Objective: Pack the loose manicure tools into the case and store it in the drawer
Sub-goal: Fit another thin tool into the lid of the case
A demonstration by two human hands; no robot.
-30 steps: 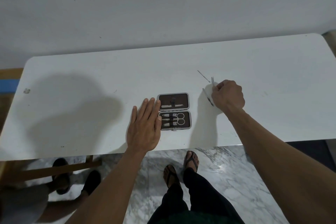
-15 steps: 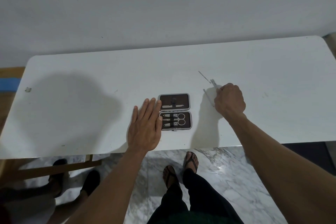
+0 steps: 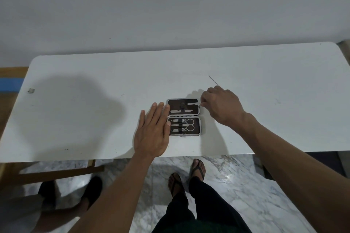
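Open brown case (image 3: 183, 117) flat on table — thin loose tool (image 3: 213, 80) beyond.

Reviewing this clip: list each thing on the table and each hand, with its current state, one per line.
Brown rectangular manicure case: open flat on the table.
Silver scissors and two clippers: strapped in the near half.
Small silver tool: pinched, over the far half.
Thin metal tool: loose on the white table.
Left hand: flat, fingers straight, touching the case's left edge.
Right hand: pinches the small tool.

Both forearms are bare, no sleeves showing. Black trousers (image 3: 200, 204) cover the legs, and dark flip-flops (image 3: 198, 169) are on bare feet.
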